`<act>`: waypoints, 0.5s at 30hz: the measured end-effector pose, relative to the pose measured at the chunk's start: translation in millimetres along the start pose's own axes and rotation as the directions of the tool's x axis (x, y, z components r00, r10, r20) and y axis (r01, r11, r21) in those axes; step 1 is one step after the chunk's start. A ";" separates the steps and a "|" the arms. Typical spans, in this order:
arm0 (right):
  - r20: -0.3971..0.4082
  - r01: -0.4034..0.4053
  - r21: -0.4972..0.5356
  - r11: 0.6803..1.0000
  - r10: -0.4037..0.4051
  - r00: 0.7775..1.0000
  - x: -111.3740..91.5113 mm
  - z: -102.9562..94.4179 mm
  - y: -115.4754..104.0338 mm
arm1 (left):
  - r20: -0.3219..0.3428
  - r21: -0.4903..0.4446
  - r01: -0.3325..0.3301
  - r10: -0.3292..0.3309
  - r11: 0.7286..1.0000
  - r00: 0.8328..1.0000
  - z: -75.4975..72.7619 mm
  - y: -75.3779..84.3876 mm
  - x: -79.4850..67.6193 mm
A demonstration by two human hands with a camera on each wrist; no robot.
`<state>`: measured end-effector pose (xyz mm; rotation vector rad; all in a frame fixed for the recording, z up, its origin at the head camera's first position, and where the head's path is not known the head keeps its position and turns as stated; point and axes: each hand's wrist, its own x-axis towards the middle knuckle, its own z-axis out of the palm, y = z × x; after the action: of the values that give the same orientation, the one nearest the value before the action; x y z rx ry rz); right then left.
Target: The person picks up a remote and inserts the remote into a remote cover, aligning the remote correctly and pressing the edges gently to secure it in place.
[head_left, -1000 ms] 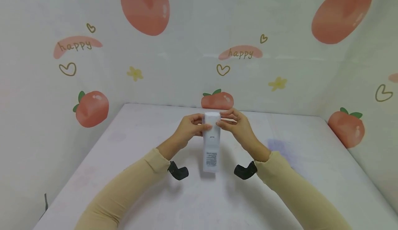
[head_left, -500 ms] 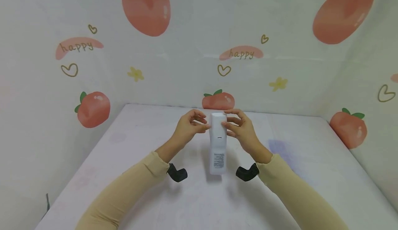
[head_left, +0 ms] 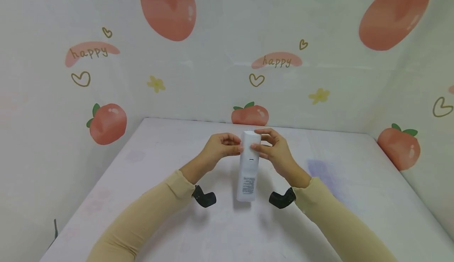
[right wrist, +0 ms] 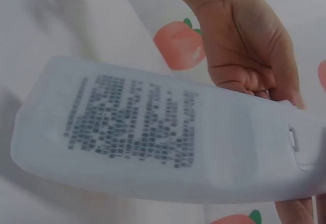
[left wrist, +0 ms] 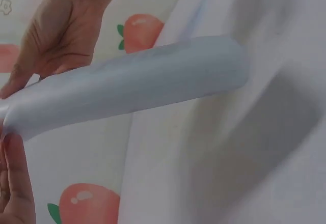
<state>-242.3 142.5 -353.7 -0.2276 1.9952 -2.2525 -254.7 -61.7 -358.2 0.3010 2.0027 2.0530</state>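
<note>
A white remote control [head_left: 249,171] is held up on end over the table, its back with a printed label and a small battery-cover notch turned toward the head camera. At its upper right edge my right hand [head_left: 278,151] grips it, thumb on the back and index finger at the top end. My left hand [head_left: 219,148] pinches the upper left edge between thumb and fingers. In the right wrist view, dense print covers the lower back of the remote control [right wrist: 224,132], and the left hand [right wrist: 249,46] meets its edge near the battery cover. The button side is hidden.
A white table [head_left: 170,222] with faint purple smudges lies below, the remote's shadow falling on it. A fruit-print curtain [head_left: 213,57] rises behind and at both sides. Black wrist cameras [head_left: 204,197] stick out under both forearms.
The remote control first moved right as the left fingers came off it. It then lowered a little and its bottom end swung left, while the left hand returned to its edge.
</note>
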 end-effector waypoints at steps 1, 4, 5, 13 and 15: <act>0.004 0.004 0.003 1.000 -0.004 1.000 -0.2 -0.5 -0.3 | 0.005 -0.026 0.019 -0.019 0.999 1.000 -0.2 -0.4 0.8; 0.023 0.015 0.020 1.000 -0.015 1.000 -0.5 -1.9 -1.2 | 0.033 -0.123 0.072 -0.068 0.990 0.997 -0.8 -1.5 3.6; 0.033 0.020 0.027 0.999 -0.021 0.999 -0.6 -2.4 -1.4 | 0.044 -0.158 0.088 -0.082 0.984 0.996 -1.1 -1.9 4.6; 0.093 0.022 -0.002 1.000 -0.022 0.995 1.0 -11.6 2.4 | 0.092 0.048 -0.016 0.011 0.999 0.996 -3.8 0.9 10.4; 0.101 0.025 -0.016 1.000 -0.023 0.995 1.2 -13.9 3.0 | 0.095 0.084 -0.024 0.016 0.996 0.995 -3.2 2.8 11.6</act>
<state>-246.1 155.5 -358.3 -0.3609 1.9716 -2.1924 -266.9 -61.0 -355.8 0.4281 2.0407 1.9303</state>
